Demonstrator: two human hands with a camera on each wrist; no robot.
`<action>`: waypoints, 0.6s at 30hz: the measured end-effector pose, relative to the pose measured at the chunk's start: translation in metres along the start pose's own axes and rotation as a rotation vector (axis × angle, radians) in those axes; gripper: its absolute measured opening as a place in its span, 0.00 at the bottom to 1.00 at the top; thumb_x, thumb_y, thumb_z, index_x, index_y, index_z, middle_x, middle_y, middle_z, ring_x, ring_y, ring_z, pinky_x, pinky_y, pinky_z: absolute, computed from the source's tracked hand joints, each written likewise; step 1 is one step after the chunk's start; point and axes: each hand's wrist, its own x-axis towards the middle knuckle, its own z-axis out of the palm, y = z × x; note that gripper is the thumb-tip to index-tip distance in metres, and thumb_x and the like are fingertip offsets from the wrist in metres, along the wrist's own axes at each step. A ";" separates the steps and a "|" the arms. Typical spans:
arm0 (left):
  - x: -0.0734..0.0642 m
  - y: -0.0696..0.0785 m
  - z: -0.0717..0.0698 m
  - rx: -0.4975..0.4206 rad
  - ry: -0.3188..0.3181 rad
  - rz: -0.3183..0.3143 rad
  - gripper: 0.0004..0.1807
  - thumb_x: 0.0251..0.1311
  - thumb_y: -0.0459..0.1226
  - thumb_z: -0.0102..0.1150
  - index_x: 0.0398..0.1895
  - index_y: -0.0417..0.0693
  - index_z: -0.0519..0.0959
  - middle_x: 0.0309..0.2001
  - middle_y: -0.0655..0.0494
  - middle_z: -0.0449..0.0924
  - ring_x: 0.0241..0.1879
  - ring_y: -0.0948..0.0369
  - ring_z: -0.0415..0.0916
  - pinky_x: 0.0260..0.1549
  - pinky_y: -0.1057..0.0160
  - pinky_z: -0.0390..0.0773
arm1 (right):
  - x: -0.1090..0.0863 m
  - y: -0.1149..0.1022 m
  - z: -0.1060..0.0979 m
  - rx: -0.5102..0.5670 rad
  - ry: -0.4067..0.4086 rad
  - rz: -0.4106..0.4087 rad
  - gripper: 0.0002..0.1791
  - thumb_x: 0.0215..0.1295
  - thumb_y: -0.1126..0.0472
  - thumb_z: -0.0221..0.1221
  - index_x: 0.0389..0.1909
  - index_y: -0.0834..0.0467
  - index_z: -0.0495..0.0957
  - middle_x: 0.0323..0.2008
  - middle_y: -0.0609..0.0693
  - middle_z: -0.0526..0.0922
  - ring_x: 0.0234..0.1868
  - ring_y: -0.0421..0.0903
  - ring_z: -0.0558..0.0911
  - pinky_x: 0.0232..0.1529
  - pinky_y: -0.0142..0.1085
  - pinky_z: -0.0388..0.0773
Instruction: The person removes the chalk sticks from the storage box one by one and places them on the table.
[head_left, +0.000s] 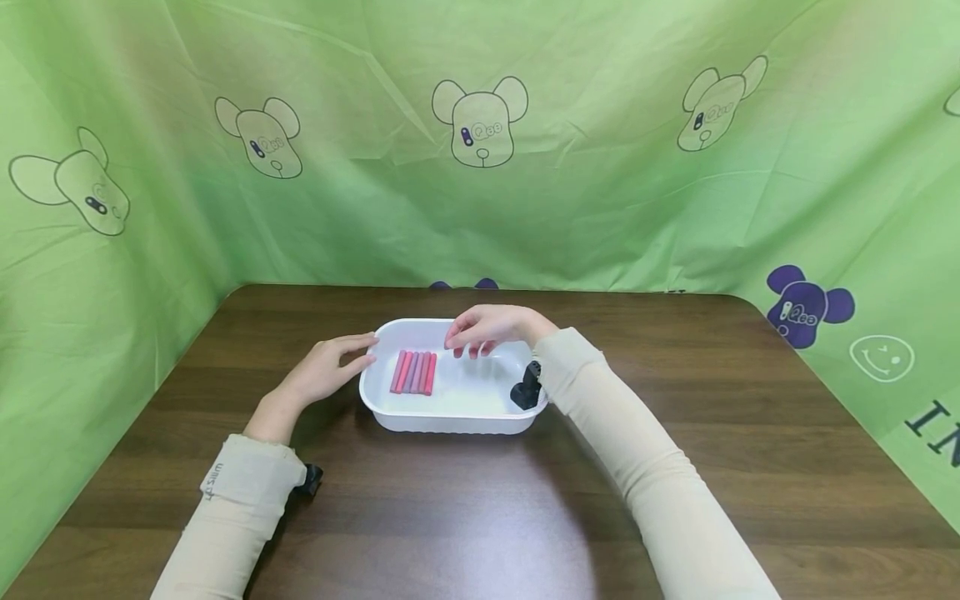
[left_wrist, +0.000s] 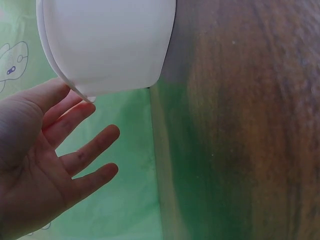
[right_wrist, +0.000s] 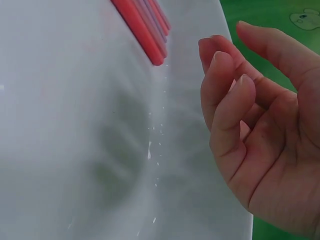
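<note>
Tub (head_left: 461,423): white, on the table (head_left: 450,517) toward its far edge
Sticks (head_left: 413,372): pink and purple row inside, tub's left end
Left hand (head_left: 324,368): pinching the tub's left rim, outer fingers spread
Right hand (head_left: 497,327): fingers loosely curled, thumb apart, above the tub
Obstruction: right sleeve (head_left: 637,442) and black wrist device (head_left: 527,392) across tub's right end
Backdrop: green cloth (head_left: 480,225) behind table's far edge
</note>
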 end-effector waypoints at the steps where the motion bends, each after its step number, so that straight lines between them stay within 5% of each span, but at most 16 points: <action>1: 0.000 0.000 0.000 -0.002 0.001 0.000 0.23 0.64 0.37 0.53 0.61 0.38 0.70 0.64 0.40 0.68 0.65 0.44 0.64 0.63 0.44 0.64 | 0.002 0.000 0.001 -0.003 -0.004 0.006 0.17 0.66 0.56 0.54 0.50 0.62 0.74 0.34 0.48 0.80 0.27 0.41 0.74 0.28 0.27 0.71; 18: 0.001 -0.001 0.000 -0.007 0.002 -0.004 0.24 0.64 0.38 0.53 0.62 0.38 0.70 0.64 0.40 0.68 0.65 0.44 0.64 0.64 0.44 0.64 | 0.020 0.000 0.012 -0.069 -0.017 0.051 0.13 0.65 0.56 0.56 0.45 0.59 0.78 0.30 0.44 0.81 0.25 0.37 0.74 0.25 0.26 0.70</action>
